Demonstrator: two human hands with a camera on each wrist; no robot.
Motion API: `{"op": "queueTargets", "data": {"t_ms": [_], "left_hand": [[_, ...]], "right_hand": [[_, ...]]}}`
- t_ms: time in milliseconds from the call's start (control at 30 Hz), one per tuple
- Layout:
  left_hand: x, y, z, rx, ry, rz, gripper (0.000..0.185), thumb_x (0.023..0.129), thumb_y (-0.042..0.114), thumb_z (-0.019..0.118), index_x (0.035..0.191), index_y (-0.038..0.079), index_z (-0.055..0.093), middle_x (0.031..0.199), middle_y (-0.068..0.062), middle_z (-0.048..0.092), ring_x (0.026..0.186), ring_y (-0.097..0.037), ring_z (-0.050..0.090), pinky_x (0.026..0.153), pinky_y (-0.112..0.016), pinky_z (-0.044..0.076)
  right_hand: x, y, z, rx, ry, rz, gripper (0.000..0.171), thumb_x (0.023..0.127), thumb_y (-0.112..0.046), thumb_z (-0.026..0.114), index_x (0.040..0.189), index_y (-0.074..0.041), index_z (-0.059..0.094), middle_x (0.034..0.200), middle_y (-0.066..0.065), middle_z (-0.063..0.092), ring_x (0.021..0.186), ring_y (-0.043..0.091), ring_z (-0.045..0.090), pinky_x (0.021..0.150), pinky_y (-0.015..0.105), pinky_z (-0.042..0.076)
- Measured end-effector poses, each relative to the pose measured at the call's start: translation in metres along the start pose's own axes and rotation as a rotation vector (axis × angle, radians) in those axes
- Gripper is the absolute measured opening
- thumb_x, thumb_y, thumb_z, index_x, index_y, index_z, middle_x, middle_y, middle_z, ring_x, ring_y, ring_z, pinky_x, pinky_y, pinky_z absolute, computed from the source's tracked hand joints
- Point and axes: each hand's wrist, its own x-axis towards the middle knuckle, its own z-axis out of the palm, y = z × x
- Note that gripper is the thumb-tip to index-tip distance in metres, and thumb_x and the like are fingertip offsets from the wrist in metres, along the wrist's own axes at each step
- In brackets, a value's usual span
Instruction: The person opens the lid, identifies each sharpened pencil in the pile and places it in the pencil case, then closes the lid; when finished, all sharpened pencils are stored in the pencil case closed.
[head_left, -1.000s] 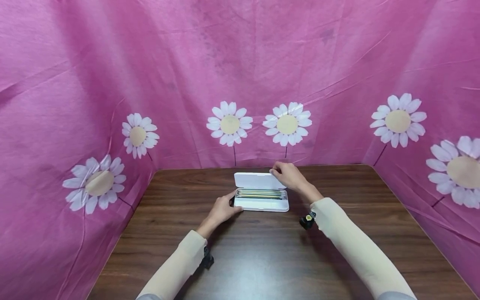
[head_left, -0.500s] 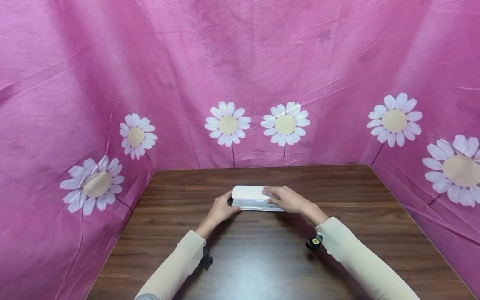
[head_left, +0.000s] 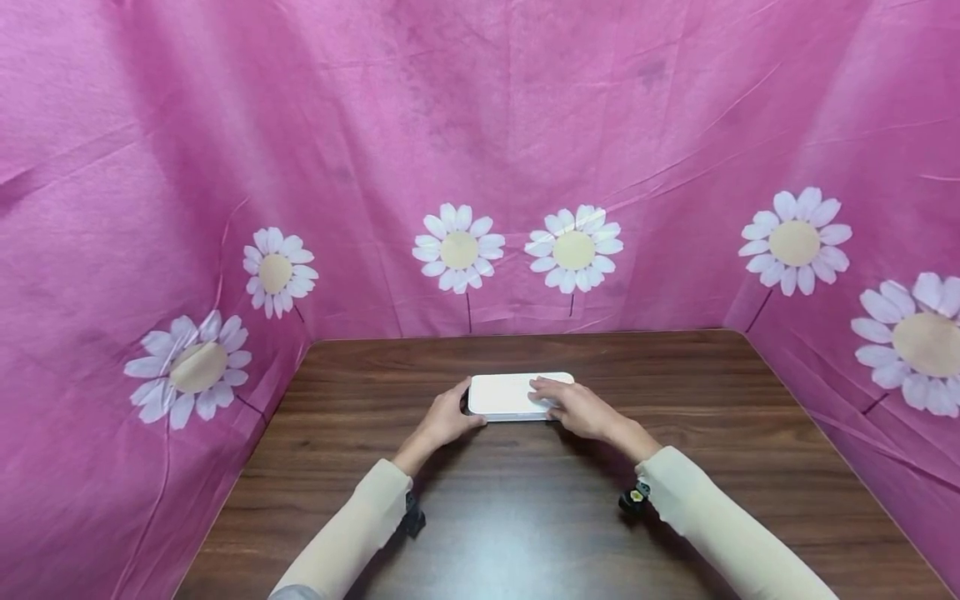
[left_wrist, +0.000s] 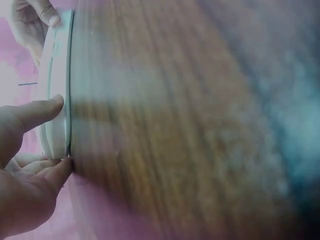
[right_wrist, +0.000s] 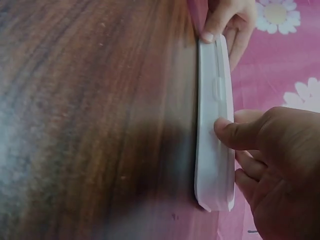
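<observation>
A white pencil case lies on the wooden table with its lid down, so the pencils inside are hidden. At its left end, my left hand holds the case, thumb on the front wall and fingers round the end. My right hand has its fingers on top of the lid toward the right, while its thumb presses the front side. In the right wrist view the case shows its long front wall and a small latch tab, between the two thumbs.
The brown wooden table extends around the case on all sides. A pink cloth printed with white daisies hangs behind the table and along both sides.
The lid stood open with pencils showing; my right hand has swung it forward and down onto the case. My left hand has stayed at the left end.
</observation>
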Motion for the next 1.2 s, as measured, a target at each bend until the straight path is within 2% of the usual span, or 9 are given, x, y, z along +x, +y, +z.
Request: {"op": "queueTargets", "data": {"t_ms": [133, 267, 433, 833, 1200], "left_hand": [[0.000, -0.002, -0.002, -0.015, 0.021, 0.007, 0.089, 0.087, 0.020, 0.089, 0.158, -0.008, 0.043, 0.157, -0.028, 0.052, 0.146, -0.042, 0.053, 0.124, -0.051, 0.041], [-0.001, -0.002, -0.004, -0.015, 0.025, 0.007, 0.089, 0.087, 0.020, 0.089, 0.158, -0.008, 0.043, 0.157, -0.028, 0.053, 0.146, -0.042, 0.053, 0.124, -0.051, 0.041], [-0.001, -0.002, -0.004, -0.017, 0.020, 0.004, 0.088, 0.088, 0.021, 0.088, 0.158, -0.008, 0.043, 0.157, -0.027, 0.052, 0.146, -0.042, 0.053, 0.124, -0.051, 0.041], [-0.003, -0.002, -0.004, -0.012, -0.008, -0.003, 0.090, 0.089, 0.024, 0.087, 0.160, -0.006, 0.040, 0.159, -0.026, 0.050, 0.147, -0.040, 0.052, 0.125, -0.049, 0.041], [-0.002, -0.003, -0.004, -0.022, -0.043, 0.002, 0.091, 0.090, 0.020, 0.086, 0.162, -0.007, 0.036, 0.160, -0.027, 0.047, 0.147, -0.039, 0.051, 0.124, -0.049, 0.041]], "right_hand": [[-0.002, -0.004, 0.005, -0.013, -0.067, -0.034, 0.047, 0.105, -0.002, 0.059, 0.151, 0.010, 0.053, 0.161, 0.032, 0.045, 0.151, 0.051, 0.041, 0.124, 0.066, 0.032], [-0.005, -0.009, 0.008, -0.034, -0.098, -0.041, 0.054, 0.110, -0.012, 0.053, 0.157, 0.012, 0.041, 0.165, 0.035, 0.036, 0.155, 0.053, 0.032, 0.127, 0.069, 0.025], [-0.008, -0.012, 0.011, -0.065, -0.083, -0.015, 0.056, 0.112, -0.019, 0.052, 0.159, 0.009, 0.040, 0.168, 0.030, 0.035, 0.157, 0.050, 0.032, 0.129, 0.067, 0.024], [-0.013, -0.012, 0.019, -0.173, -0.028, -0.026, 0.053, 0.112, -0.016, 0.050, 0.159, 0.008, 0.042, 0.167, 0.028, 0.040, 0.156, 0.047, 0.037, 0.126, 0.066, 0.030], [-0.014, -0.013, 0.023, -0.211, -0.055, -0.007, 0.059, 0.111, -0.021, 0.054, 0.162, 0.005, 0.038, 0.169, 0.026, 0.036, 0.157, 0.045, 0.035, 0.128, 0.064, 0.030]]}}
